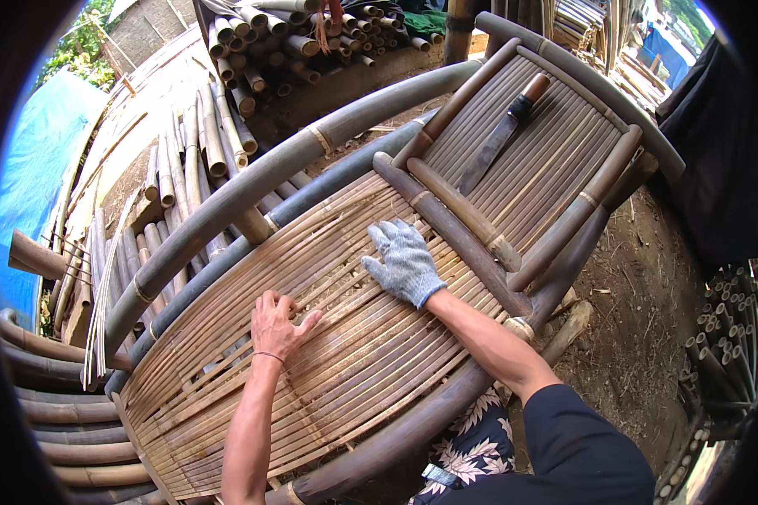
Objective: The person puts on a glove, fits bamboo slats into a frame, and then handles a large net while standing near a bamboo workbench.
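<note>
Before me is a bamboo bench frame with a seat of long, thin bamboo slats. My bare left hand rests on the slats left of the middle. Its fingers are bent down onto them, its thumb is apart, and nothing lifted shows in it. My right hand, in a grey knitted glove, lies with spread fingers on the slats farther up, near the raised end section. Some slats stand apart from each other between and left of my hands. A knife with a dark blade and wooden handle lies on the raised slatted section.
A thick curved bamboo rail runs along the far side. Cut bamboo poles lie behind it, with a stack of poles at the back. More cut poles stand at right. A blue tarp hangs left; dirt ground lies right.
</note>
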